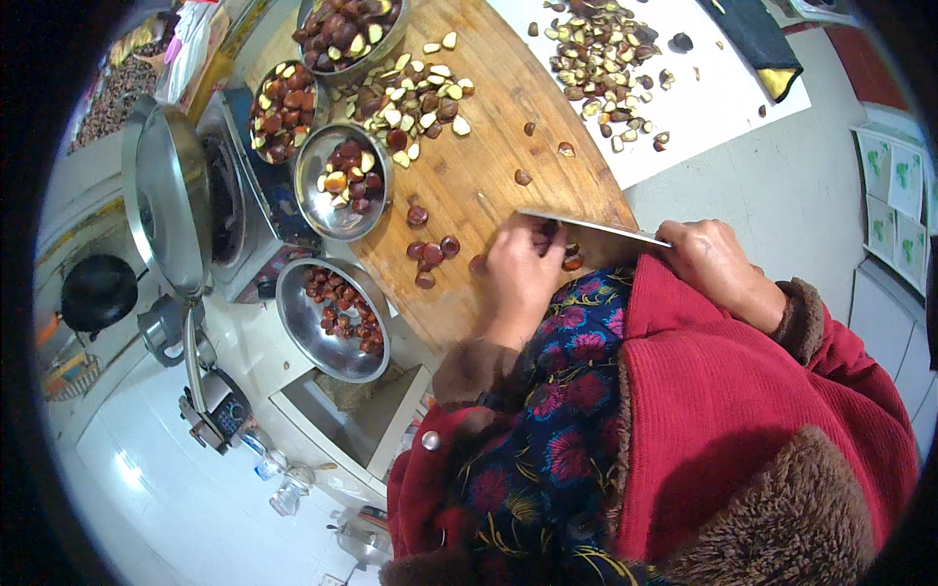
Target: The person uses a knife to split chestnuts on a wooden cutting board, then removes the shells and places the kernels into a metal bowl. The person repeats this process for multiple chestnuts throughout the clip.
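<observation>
My right hand [718,262] is closed around the handle end of a knife [596,227], its blade reaching left over the wooden cutting board [493,88]. My left hand [523,269] is curled by the blade's far end, fingers pinched on a dark brown chestnut [544,234] that they partly cover. Close to the blade, near my apron, lies a cut chestnut piece [573,262]. Left of my left hand several whole chestnuts [432,253] sit loose on the board. Farther off is a heap of cut chestnuts [405,103] with pale yellow faces.
Metal bowls of chestnuts line the board's left side, one small bowl [376,220] nearest the loose nuts. Lower left, a larger bowl [363,366] holds brown pieces. A white sheet [699,127] bears a pile of trimmings [606,73]. A stove with a tilted pan [164,200] stands left.
</observation>
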A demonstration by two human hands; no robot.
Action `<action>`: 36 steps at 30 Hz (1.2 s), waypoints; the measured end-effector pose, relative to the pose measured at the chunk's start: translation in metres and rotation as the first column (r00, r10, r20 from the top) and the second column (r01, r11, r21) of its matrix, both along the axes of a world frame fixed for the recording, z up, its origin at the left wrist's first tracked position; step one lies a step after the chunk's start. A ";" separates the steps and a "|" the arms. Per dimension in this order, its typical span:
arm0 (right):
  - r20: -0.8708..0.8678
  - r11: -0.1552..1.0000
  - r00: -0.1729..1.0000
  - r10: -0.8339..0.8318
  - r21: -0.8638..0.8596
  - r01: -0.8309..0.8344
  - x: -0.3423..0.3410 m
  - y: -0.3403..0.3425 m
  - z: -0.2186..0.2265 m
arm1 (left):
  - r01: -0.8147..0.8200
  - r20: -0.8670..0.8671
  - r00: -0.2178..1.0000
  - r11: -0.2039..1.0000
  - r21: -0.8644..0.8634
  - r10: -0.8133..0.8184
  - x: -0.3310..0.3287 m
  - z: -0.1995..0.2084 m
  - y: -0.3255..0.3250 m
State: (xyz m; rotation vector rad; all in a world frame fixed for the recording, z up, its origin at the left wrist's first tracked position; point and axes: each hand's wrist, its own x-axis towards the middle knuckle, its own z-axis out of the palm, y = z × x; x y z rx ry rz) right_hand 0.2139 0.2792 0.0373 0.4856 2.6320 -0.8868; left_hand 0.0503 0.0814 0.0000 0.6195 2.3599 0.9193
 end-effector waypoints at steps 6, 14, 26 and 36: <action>-0.022 0.989 0.992 0.127 0.080 -0.125 -0.013 -0.003 0.010 | -0.288 0.176 0.945 0.957 0.045 0.276 -0.005 0.009 -0.001; 0.008 0.965 0.976 0.219 0.144 -0.218 -0.015 -0.005 0.022 | -0.385 0.208 0.908 0.920 0.076 0.363 -0.009 -0.024 -0.017; 0.179 0.983 0.971 0.159 0.067 -0.173 -0.037 -0.013 0.029 | -0.374 0.370 0.881 0.913 0.166 0.294 -0.010 -0.009 -0.006; 0.024 0.992 0.995 0.098 0.073 -0.100 -0.076 -0.034 -0.015 | -0.397 0.332 0.877 0.913 0.094 0.347 -0.004 -0.004 0.001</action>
